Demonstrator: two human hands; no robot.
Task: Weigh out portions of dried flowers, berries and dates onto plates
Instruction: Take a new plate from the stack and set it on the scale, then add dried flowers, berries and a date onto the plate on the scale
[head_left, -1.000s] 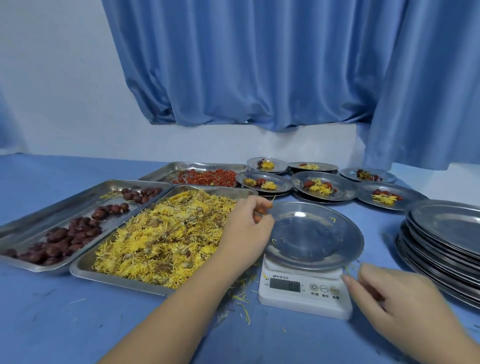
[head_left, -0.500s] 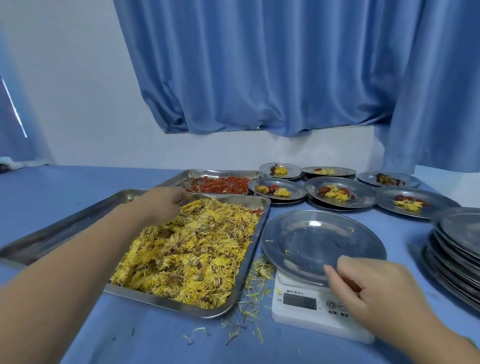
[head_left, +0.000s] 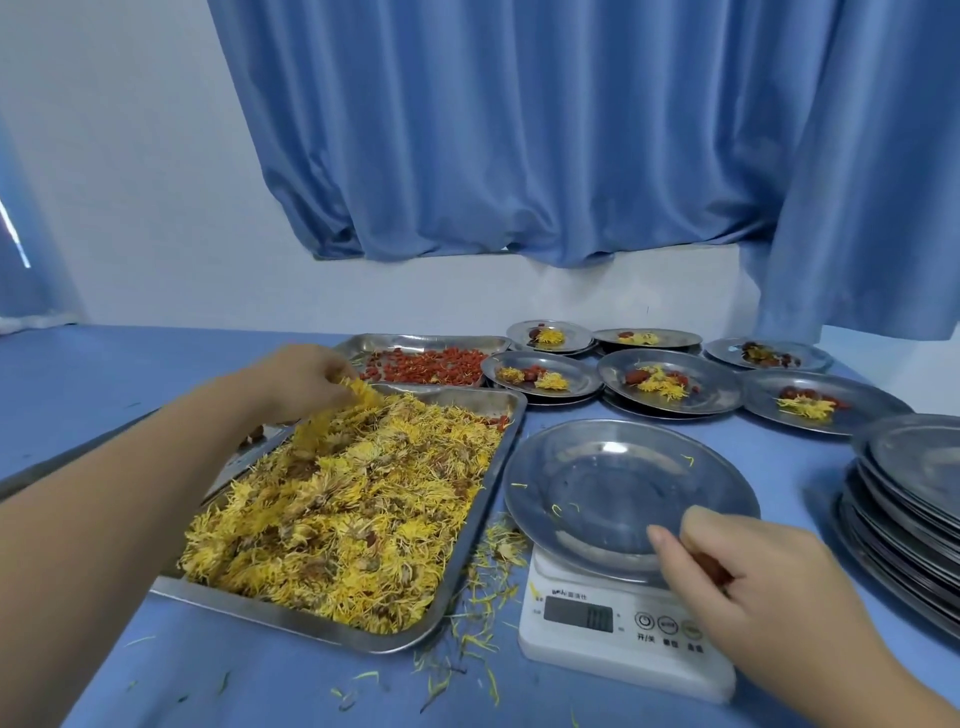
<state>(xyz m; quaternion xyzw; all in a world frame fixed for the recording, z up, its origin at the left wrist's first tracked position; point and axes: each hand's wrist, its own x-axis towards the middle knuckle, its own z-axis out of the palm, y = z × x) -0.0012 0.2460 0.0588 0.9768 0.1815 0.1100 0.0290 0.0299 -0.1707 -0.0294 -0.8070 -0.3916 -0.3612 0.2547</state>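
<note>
On the scale (head_left: 626, 642), lower right of centre, I read "开/关" under the left button. The two labels beside it are blurred, the small brand print above the display is too fine to read, and the digits on the grey display smear together.

The plate (head_left: 613, 483) sits on the scale with only a few stray yellow petals in it. At its near rim the right hand (head_left: 769, 587) hovers, fingers curled, pinching a dark red date (head_left: 712, 567) against the palm. Most of the date is hidden by the fingers, and I cannot tell whether there is more than one.

In the left centre, the left hand (head_left: 306, 382) is closed round a tuft of flowers (head_left: 353, 519) at the far end of their tray (head_left: 291, 621). Its fingertips are buried in the petals.

Behind the left forearm lies another tray (head_left: 244, 460), mostly covered, and I cannot make out its contents.

Berries (head_left: 426, 364) fill a tray further back. To their right, six filled plates (head_left: 717, 384) show yellow and red portions. A stack (head_left: 914, 467) of bare plates is cut off by the right edge.

Loose petals (head_left: 488, 597) litter the blue table (head_left: 208, 686) between the flower tray and the scale.
</note>
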